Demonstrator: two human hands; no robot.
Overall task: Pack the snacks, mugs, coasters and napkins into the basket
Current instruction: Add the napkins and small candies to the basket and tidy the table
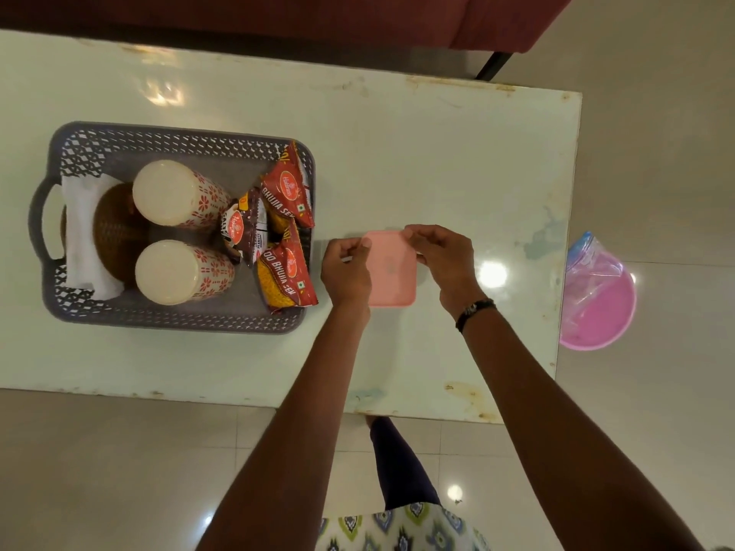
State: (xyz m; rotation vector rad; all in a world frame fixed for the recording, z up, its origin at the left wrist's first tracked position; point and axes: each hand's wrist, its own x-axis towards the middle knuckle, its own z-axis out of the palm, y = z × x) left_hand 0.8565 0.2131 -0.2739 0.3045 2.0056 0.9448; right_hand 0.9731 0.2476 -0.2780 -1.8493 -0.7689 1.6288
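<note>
Both hands, left hand (345,272) & right hand (439,256), pinch the flat pink plastic tray (391,272) mid-frame, w/ the grey lattice plastic basket (181,318) packed at left, so a careless swing could topple the snack packets (288,216).

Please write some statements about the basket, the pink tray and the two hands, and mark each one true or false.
1. Two mugs stand in the basket. True.
2. The pink tray lies inside the basket. False: it lies on the table, right of the basket.
3. Both hands grip the tray. True: left hand, right hand.
4. The snack packets lie on the floor. False: they are in the basket.
</note>
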